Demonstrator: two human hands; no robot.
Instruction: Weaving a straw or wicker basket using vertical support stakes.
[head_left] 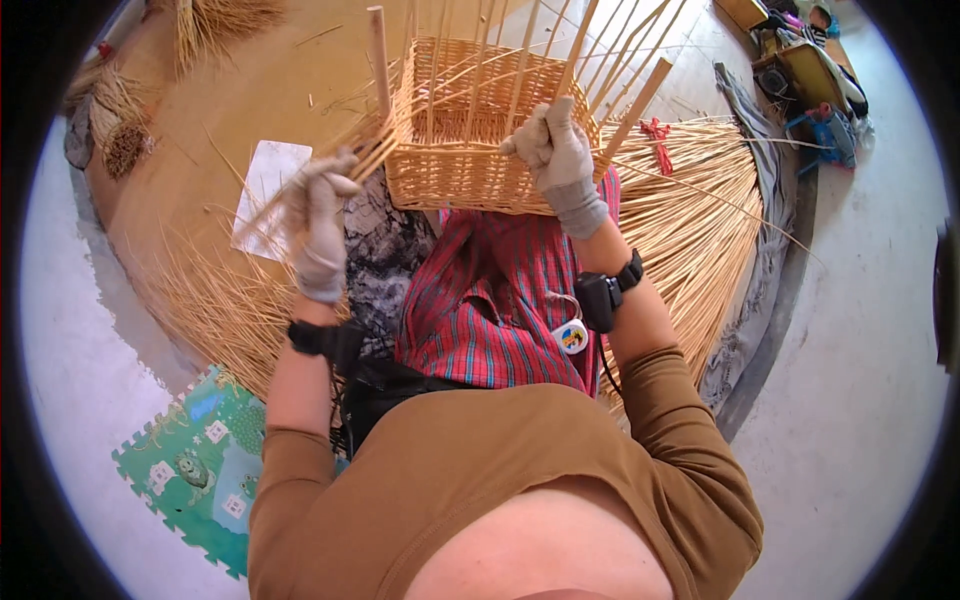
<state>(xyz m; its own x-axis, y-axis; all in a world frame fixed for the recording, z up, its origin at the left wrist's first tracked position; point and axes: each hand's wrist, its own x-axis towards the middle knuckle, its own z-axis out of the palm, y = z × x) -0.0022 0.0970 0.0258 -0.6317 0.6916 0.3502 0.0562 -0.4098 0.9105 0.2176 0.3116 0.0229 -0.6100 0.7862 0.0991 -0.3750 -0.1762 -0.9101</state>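
Observation:
A half-woven wicker basket (pixel 470 178), rectangular with upright stakes, rests at my knees over a red plaid cloth (pixel 490 330). My right hand (pixel 555 160), in a pale glove, is closed at the near right part of its wall, beside a stake. Thick wooden rods (pixel 379 62) stand at its corners. Left of the basket, my gloved left hand (pixel 325 215) is slightly blurred. Its fingers are curled around thin wicker strands (pixel 372 152) that run out from the basket's near left corner.
A large bundle of wicker rods (pixel 690 215) tied with red lies on the right, and more loose rods (pixel 215 310) spread on the left. A white sheet (pixel 270 195), a green foam mat (pixel 205 465) and a bundle of stalks (pixel 122 135) are also on the left.

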